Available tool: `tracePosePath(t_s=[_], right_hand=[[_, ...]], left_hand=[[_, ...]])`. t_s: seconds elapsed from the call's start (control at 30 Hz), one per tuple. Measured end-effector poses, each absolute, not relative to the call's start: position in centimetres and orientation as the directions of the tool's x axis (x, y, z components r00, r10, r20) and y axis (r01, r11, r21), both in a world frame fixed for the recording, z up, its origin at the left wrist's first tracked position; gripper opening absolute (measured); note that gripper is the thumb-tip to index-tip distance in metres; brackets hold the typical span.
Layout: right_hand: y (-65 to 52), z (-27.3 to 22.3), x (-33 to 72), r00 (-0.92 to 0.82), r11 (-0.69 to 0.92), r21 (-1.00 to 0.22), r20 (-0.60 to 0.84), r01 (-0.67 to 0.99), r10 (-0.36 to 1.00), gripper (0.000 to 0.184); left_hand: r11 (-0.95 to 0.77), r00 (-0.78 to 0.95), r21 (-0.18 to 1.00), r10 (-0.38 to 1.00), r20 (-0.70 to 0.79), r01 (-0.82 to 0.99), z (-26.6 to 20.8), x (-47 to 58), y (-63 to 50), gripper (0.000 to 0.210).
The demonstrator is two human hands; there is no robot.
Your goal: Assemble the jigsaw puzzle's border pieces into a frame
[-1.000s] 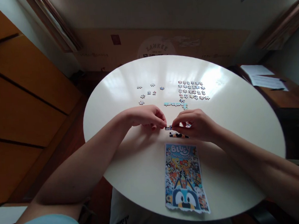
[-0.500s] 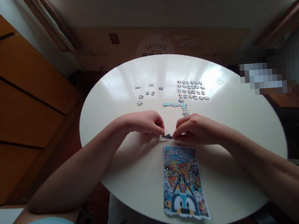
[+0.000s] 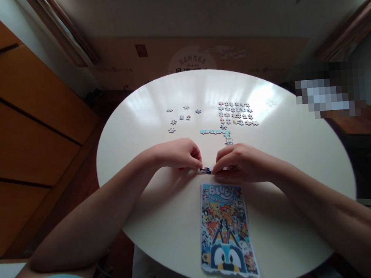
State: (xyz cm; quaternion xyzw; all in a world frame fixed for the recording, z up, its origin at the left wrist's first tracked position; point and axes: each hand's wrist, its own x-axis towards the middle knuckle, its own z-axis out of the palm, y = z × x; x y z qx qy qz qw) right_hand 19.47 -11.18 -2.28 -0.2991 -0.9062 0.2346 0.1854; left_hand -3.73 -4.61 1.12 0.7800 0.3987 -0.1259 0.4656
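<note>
Dark puzzle pieces (image 3: 207, 170) lie on the table between my two hands. My left hand (image 3: 186, 153) is closed in a pinch at their left end. From the right, my right hand (image 3: 234, 161) has its fingertips pressed together on the other end of these pieces. Both hands hide part of what they touch. Just beyond, a joined strip of light-blue puzzle pieces (image 3: 214, 131) bends down toward my right hand, which covers whatever lies under it. Nearest me lies a colourful picture sheet (image 3: 225, 229) with a torn lower edge and the word "Bluey".
Loose puzzle pieces (image 3: 234, 110) stand in rows at the back right of the white oval table (image 3: 153, 226). Several more single pieces (image 3: 181, 117) are scattered at the back left. An orange wooden cabinet (image 3: 28, 120) is on the left.
The view has shifted slightly. Both hands stay at the dark puzzle pieces, which look a little more level and closer together; otherwise little differs.
</note>
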Motion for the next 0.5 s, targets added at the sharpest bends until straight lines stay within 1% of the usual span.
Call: tracePosePath(t_s=[0.13,0.33,0.5], right_hand=[[-11.06,-2.48,19.5,-0.738,0.717,-0.529,0.227,0.454,0.635,0.011],[-10.96,-2.6,19.35,-0.736,0.72,-0.517,0.228,0.463,0.637,0.012],[-10.93,-2.73,19.3,-0.738,0.725,-0.501,0.224,0.472,0.636,0.015]], left_hand=[[-0.24,0.639,0.618,0.51,-0.576,0.749,1.22,-3.68,-4.74,0.018],[-0.249,0.634,0.608,0.517,-0.575,0.754,1.27,-3.61,-5.11,0.017],[-0.289,0.629,0.58,0.544,-0.555,0.762,1.5,-3.45,-5.38,0.015]])
